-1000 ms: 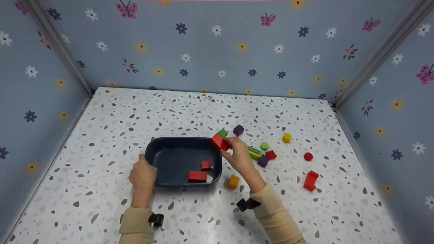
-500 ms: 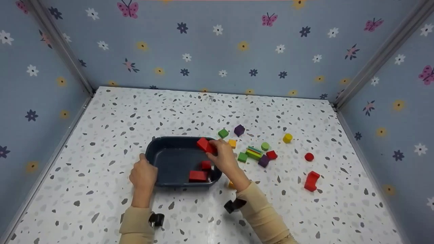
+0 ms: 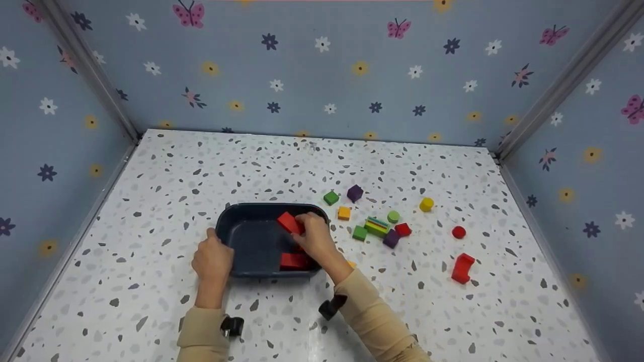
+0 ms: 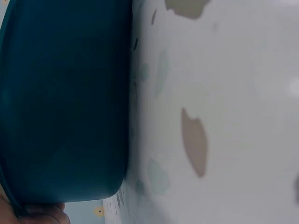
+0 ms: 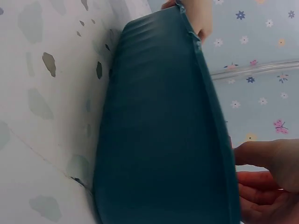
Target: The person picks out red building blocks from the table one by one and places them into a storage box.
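A dark blue tub [image 3: 251, 274] stands on the speckled table. My left hand [image 3: 212, 255] grips its left rim; in the left wrist view a bit of that hand [image 4: 44, 214] shows at the tub's edge. Over the tub's right half, my right hand [image 3: 317, 239] pinches a red block [image 3: 288, 222]. Below it, another red block [image 3: 293, 261] lies on the tub floor, partly covered by the hand. In the right wrist view, curled fingers [image 5: 257, 186] show beyond the tub's rim, and the held block is mostly hidden.
Right of the tub lie green [image 3: 331, 197], purple [image 3: 355, 193] and orange cubes [image 3: 344, 213], a striped green block [image 3: 377, 226], a yellow cylinder [image 3: 426, 204], a red round piece [image 3: 458, 232] and a red arch block [image 3: 462, 268]. A flowered wall [image 3: 302, 75] stands behind.
My right hand has carried the red block leftward from the tub's right rim to over its inside. The left hand and the tub have stayed in place.
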The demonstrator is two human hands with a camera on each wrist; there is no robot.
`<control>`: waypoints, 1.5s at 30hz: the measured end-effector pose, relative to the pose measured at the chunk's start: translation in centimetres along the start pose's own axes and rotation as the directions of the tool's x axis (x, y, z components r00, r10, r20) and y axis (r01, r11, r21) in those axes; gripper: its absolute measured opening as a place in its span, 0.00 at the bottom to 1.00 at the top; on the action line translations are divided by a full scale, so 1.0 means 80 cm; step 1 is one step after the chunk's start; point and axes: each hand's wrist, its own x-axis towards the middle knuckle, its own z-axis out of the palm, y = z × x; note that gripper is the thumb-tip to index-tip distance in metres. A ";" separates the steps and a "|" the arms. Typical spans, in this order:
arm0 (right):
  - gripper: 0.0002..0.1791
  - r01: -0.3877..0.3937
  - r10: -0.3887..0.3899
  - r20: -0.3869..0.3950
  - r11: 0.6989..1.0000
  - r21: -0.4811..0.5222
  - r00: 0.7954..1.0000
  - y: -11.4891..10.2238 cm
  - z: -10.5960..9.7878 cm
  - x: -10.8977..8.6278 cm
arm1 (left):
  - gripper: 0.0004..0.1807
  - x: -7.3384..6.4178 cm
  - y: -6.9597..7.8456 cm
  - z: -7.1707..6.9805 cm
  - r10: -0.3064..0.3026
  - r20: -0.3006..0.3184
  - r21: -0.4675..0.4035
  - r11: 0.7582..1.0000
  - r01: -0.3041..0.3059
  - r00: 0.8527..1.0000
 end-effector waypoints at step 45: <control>0.13 -0.079 0.118 0.189 0.977 -0.199 0.975 -0.016 0.053 0.018 | 0.18 0.000 0.000 0.000 0.010 0.007 0.010 1.000 -0.010 1.000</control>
